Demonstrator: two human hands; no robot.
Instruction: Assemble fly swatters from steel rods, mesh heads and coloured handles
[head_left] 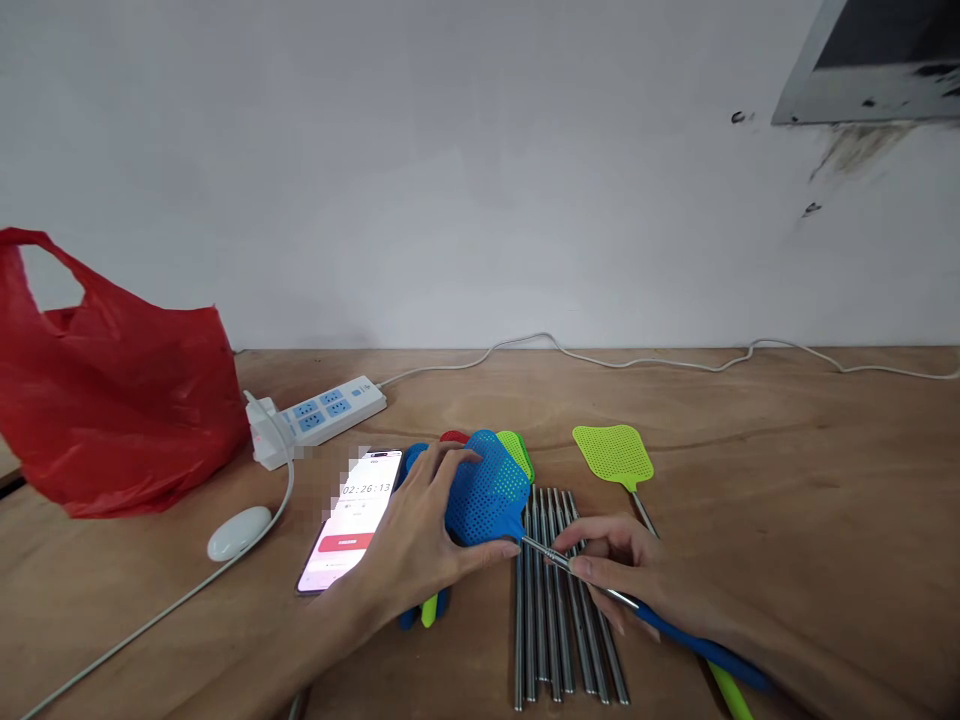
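A blue fly swatter head (pixel 489 490) with a perforated paddle lies in my left hand (pixel 420 530), fingers over its face and thumb by its neck. My right hand (pixel 619 565) pinches the metal rod joined to that head, and a blue handle (pixel 705 645) runs on below it. Several loose metal rods (pixel 551 620) lie side by side under the swatter. Behind my left hand sit more swatter heads, among them a red one (pixel 454 437) and a green one (pixel 516 447). A yellow-green fly swatter (pixel 615 455) lies to the right, its shaft partly hidden by my right hand.
A phone (pixel 352 530) showing a timer lies left of my left hand. Beyond it are a white power strip (pixel 337 408), a round white charger (pixel 240 533) with its cable, and a red plastic bag (pixel 127 400). Another cable (pixel 645 361) runs along the wall.
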